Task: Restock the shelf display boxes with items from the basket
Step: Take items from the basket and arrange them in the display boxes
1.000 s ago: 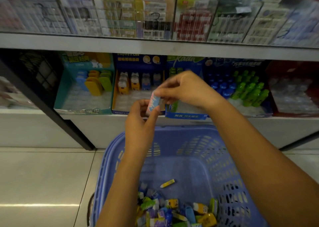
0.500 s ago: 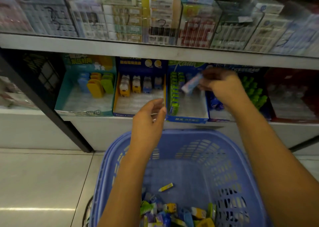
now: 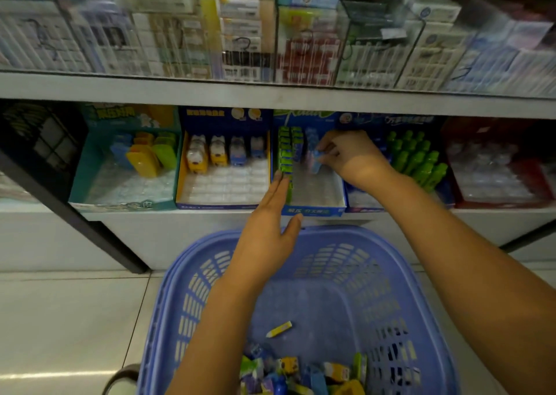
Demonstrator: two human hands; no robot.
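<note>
Display boxes of printed cardboard stand in a row along the front edge of the lower shelf, lined with clear ribbed plastic trays. In the blue box at the middle of the row, the right hand pinches a small pale blue packet with curled fingertips, near the box's back wall, just beside a row of green packets along its left wall. The left hand is flat, fingers straight and together, its tips touching the front end of that green row. Below the shelf's front edge sits a blue-violet slotted plastic basket; small bright packets lie heaped at its near end, one yellow stick apart from them.
</note>
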